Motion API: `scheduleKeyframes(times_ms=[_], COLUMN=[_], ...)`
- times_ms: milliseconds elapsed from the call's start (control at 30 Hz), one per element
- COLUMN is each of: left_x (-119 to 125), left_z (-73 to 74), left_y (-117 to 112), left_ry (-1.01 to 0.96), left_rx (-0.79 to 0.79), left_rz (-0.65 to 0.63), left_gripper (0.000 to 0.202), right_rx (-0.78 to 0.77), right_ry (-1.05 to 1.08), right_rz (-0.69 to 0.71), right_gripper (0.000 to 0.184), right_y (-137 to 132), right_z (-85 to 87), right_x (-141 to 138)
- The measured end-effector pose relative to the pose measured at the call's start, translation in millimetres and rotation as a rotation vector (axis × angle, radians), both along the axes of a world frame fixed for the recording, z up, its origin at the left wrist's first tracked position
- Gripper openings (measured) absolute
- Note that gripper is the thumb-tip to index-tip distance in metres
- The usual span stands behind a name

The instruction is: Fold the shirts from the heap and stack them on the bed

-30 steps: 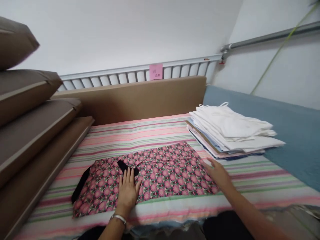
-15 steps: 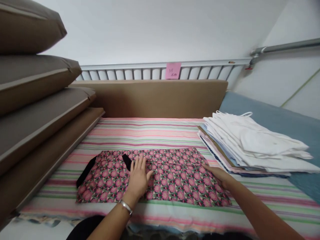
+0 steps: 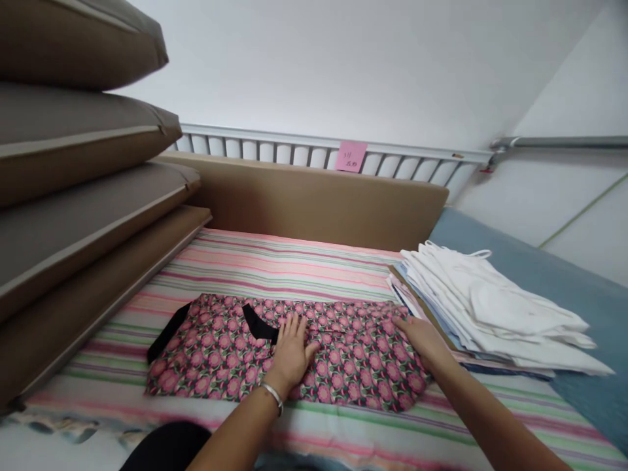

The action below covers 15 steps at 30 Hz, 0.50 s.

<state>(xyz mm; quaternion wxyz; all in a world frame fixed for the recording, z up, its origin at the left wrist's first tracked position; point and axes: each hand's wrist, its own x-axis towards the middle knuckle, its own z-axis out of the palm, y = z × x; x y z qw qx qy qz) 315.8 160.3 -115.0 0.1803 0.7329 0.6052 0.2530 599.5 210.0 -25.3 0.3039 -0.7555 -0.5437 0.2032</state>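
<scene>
A folded pink-and-black floral garment [image 3: 220, 347] with black bands lies on a striped sheet [image 3: 255, 261]. One black band [image 3: 167, 333] sticks out at its left end; another black strip [image 3: 260, 327] curves across the top toward my fingers. My left hand [image 3: 290, 356], a silver bangle at its wrist, presses flat on the garment's middle with fingers stretched out. At the right end, my right hand [image 3: 424, 340] pinches the garment's edge between thumb and fingers, and the fabric there is bunched and slightly lifted. The fingers' undersides are hidden.
To the right sits a stack of folded clothes [image 3: 505, 307], white on top, on the sheet and a blue surface [image 3: 579, 275]. Thick brown cushions [image 3: 88, 229] are piled at the left. A brown padded panel [image 3: 314, 203] stands along the back, before a white slatted rail [image 3: 275, 147].
My left hand has slid right along the garment, uncovering more of the black strip. My right hand has drawn the right end inward, bunching it. The camera view has tilted slightly.
</scene>
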Motion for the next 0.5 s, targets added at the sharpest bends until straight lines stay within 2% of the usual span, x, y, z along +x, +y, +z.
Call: scheduleKeyframes(times_ms=[67, 133, 200, 267, 333, 367, 433, 500], left_x=[-10.0, -25.4, -47.0, -74.7, -106.6, -123.1, -154.3, -180.2], left_z=[11.6, 19.9, 25.5, 29.9, 33.5, 34.9, 36.1, 34.2], left_y=[-12.1, -24.1, -33.5, -39.9, -45.3, -48.0, -53.8, -59.0], left_ry=[-0.209, -0.455, -0.742, -1.037, -1.298, -1.407, -1.575, -1.668], left_rx=[0.035, 0.036, -0.057, -0.211, -0.361, -0.416, -0.483, -0.509], left_rz=[-0.021, -0.031, -0.025, -0.004, 0.018, 0.035, 0.108, 0.237], left_gripper=[0.064, 0.062, 0.062, 0.063, 0.062, 0.061, 0.060, 0.060], right_rx=[0.034, 0.074, 0.115, 0.141, 0.169, 0.181, 0.184, 0.165], right_ry=[-0.214, -0.331, -0.394, -0.433, -0.464, -0.472, -0.483, -0.490], right_rz=[0.033, 0.090, 0.187, 0.280, 0.358, 0.394, 0.463, 0.517], right_gripper=[0.032, 0.033, 0.032, 0.029, 0.026, 0.024, 0.021, 0.020], right_y=[-2.3, -6.3, -10.7, -13.9, -14.4, -13.6, -10.7, -7.5], right_z=[37.8, 74.4, 104.8, 125.3, 133.2, 132.0, 118.8, 92.3], right_x=[-26.9, -61.9, -103.1, -148.7, -198.0, -223.8, -276.4, -326.9])
